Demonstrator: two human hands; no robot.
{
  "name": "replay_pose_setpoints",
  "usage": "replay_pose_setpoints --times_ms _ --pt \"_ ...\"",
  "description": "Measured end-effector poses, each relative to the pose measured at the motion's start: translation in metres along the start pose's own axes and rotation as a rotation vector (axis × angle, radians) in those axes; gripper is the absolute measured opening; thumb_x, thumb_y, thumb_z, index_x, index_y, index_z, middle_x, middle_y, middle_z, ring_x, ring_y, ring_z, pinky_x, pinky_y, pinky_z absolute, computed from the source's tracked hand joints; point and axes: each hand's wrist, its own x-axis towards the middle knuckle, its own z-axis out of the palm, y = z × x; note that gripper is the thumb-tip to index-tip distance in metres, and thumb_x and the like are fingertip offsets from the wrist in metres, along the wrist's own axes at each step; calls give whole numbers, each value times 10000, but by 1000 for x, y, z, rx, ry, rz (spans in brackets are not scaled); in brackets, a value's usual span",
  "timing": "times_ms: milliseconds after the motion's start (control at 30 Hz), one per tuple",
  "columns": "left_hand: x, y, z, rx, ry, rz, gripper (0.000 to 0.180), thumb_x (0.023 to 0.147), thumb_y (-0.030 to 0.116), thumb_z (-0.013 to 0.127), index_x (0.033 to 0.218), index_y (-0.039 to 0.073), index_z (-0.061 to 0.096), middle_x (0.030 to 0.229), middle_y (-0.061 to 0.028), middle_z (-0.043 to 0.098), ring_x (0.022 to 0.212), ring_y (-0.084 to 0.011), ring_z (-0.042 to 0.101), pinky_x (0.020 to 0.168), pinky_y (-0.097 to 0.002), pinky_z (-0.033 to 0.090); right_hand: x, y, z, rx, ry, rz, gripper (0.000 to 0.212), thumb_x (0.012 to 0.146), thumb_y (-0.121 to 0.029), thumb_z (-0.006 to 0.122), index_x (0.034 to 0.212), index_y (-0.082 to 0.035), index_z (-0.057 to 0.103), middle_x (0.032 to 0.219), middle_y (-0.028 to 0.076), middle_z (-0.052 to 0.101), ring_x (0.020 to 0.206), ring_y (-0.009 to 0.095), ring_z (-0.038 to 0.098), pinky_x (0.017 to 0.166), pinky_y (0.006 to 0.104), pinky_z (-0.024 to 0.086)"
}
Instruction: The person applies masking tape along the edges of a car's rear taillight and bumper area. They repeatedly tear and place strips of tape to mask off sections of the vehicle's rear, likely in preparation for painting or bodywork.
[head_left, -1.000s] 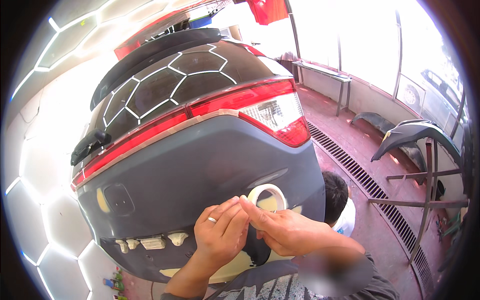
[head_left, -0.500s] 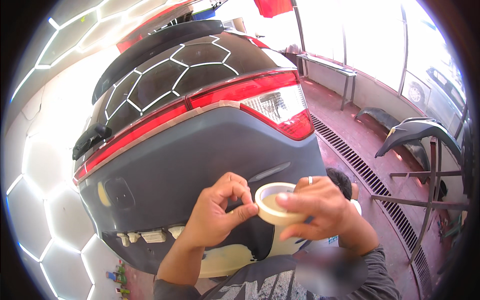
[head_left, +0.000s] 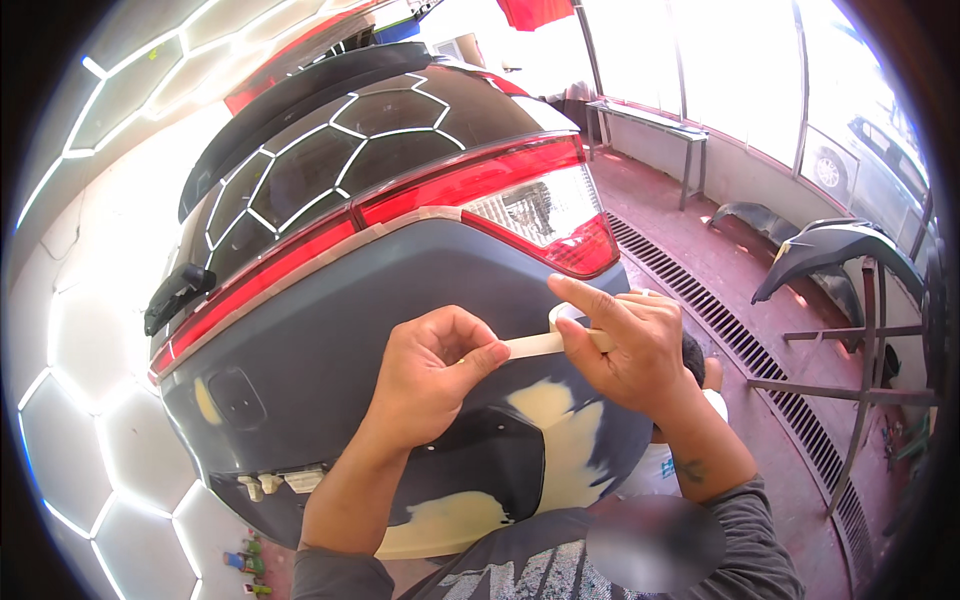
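Observation:
My left hand pinches the free end of a pale strip of masking tape between thumb and fingers. The strip stretches across to the roll of masking tape, which my right hand grips, hiding most of it. My right index finger points out past the roll. Both hands are in front of the grey rear panel of a car. Above them, a red and clear tail light has tape along its lower edge.
At the right, a metal stand carries a dark bumper part. A floor drain grate runs past the car. A bench stands by the far wall. Close behind my right forearm, another person is partly visible.
A length of tape has been drawn off the roll between my hands. Both hands have risen, and my right hand has turned, covering more of the roll.

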Motion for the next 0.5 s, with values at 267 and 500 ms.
replay_pose_setpoints --times_ms 267,500 --pt "27 59 -23 187 372 509 111 1027 24 857 1012 -1 750 967 -39 776 907 -83 705 841 -264 579 -12 134 -37 149 958 630 253 1111 -150 735 1337 -36 743 806 7 623 758 101 578 696 301 488" --pt "90 115 -51 875 -59 349 187 988 39 864 1119 24 731 924 -46 794 874 -98 713 833 -284 577 40 49 20 410 231 444 186 1054 -202 815 1187 -73 802 924 10 655 933 124 575 857 316 493"
